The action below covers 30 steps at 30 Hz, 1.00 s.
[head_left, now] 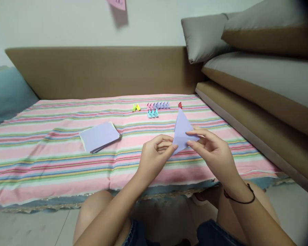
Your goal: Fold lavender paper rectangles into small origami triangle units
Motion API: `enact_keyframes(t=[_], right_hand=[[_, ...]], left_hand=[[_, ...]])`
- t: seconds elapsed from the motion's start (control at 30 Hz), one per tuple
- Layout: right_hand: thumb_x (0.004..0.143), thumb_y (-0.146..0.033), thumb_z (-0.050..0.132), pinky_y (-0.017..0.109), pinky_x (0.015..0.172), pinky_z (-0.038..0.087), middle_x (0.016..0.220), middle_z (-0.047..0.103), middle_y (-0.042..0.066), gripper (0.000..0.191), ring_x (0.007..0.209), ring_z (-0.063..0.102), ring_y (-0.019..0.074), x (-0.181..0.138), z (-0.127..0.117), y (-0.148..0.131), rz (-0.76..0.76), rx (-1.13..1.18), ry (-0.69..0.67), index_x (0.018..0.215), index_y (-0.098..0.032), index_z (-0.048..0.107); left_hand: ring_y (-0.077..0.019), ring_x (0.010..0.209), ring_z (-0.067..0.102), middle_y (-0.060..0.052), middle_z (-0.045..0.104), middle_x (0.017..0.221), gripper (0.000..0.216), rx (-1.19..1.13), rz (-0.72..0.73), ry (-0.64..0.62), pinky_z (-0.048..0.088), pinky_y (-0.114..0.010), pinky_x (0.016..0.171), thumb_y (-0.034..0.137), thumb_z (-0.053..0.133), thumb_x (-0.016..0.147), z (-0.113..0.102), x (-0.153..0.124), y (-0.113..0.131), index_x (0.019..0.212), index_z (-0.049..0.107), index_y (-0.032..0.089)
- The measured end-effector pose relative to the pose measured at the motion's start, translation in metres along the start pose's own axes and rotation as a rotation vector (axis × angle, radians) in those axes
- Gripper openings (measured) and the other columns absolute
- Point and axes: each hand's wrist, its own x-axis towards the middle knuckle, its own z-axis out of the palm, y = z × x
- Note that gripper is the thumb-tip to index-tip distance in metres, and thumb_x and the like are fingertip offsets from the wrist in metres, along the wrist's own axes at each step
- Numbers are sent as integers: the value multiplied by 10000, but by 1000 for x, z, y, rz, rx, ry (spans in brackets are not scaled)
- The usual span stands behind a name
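Note:
Both hands hold a lavender paper point(182, 130) folded into a pointed triangle, tip upward, above the striped cloth point(53, 160). My left hand point(155, 155) pinches its lower left corner with curled fingers. My right hand point(213, 150) grips the lower right edge between thumb and fingers; a thin dark cord circles that wrist. A stack of lavender paper sheets point(99, 136) lies on the cloth to the left of my hands.
Small folded paper pieces sit in rows farther back: yellow-green ones point(136, 107), pink and lavender ones point(158, 105), light blue ones point(152, 113), a red one point(180, 105). Brown and grey cushions point(259, 78) stack at the right. A teal pillow point(7, 94) lies at the left.

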Motion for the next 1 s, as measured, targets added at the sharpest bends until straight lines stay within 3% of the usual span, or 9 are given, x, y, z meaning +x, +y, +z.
enact_keyframes(t=[0.1,0.2,0.37,0.47,0.57,0.73,0.8,1.0], right_hand=[[773,-255,689,258,626,553,802,678,37,107,696,645,150,13,-4,-20,39,43,22,832,-172,659],[766,-273,700,241,593,536,765,673,34,106,682,631,149,22,-8,-37,7,9,41,777,-173,667],[782,-274,686,213,563,514,714,654,20,93,655,611,137,32,-14,-58,-66,17,-22,754,-188,667],[796,-246,669,183,572,501,710,653,-2,70,643,599,114,38,-15,-65,-94,25,-99,742,-202,663],[806,-213,641,164,568,483,692,644,-18,83,627,588,97,43,-13,-66,-58,35,-197,724,-206,655],[795,-223,638,180,541,469,658,623,-15,101,602,576,104,46,-8,-58,64,63,-248,700,-192,629],[790,-243,645,192,523,463,644,626,-8,122,589,576,113,47,-6,-53,101,74,-230,684,-189,618],[768,-296,681,233,519,470,668,658,23,148,607,603,150,49,-6,-41,168,117,-190,693,-192,608]], left_hand=[[-136,678,645,-18,680,729,143,59,52,4,498,-221,603,246,694,744,6,-3,20,833,618,165],[-146,714,657,-46,700,822,173,97,92,-11,515,-225,611,254,670,771,10,-3,41,913,618,172],[-162,802,674,-63,675,1042,390,98,219,12,565,-255,658,256,656,787,10,5,75,1138,486,250],[-161,797,678,-43,696,938,325,66,265,-10,574,-265,681,251,609,826,6,12,89,1128,489,248],[-141,694,667,13,689,753,352,61,288,-24,564,-245,633,178,640,797,1,18,91,1103,495,273],[-139,693,652,-13,697,786,85,197,331,7,538,-223,595,173,647,784,-4,25,80,844,688,218],[-145,686,643,-26,708,776,87,247,305,23,534,-232,594,185,643,784,-5,29,77,786,728,203],[-164,655,648,-36,703,746,181,188,138,-7,547,-249,566,217,697,732,-7,34,71,906,740,229]])
